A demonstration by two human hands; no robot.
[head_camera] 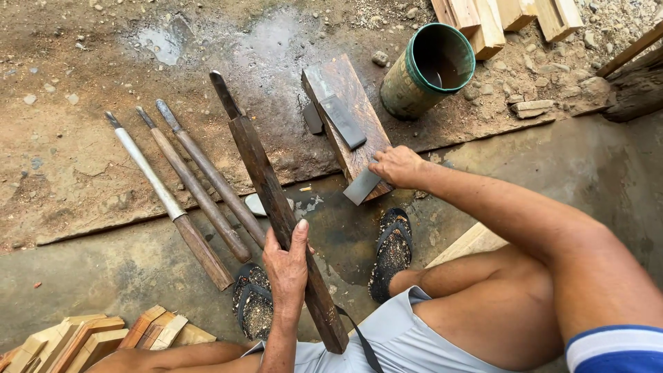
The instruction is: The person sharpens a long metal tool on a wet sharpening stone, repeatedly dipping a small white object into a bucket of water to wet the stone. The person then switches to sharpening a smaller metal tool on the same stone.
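Head view: left hand (286, 266) wraps a long dark wooden-handled tool (280, 211), tilted with its tip up off the ground, likely to keep it ready. Right hand (395, 166) pinches a flat grey stone (362, 186) at the near end of a wet wood block (343, 110). Another stone (343, 121) lies on the block; three chisels (186, 190) lie parallel at left, green can (428, 69) just beyond the block.

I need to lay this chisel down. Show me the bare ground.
Free: dirt left of the three chisels; concrete right of the right hand, below the can. Crowded: between the chisels and the wooden block, where the left hand holds one.
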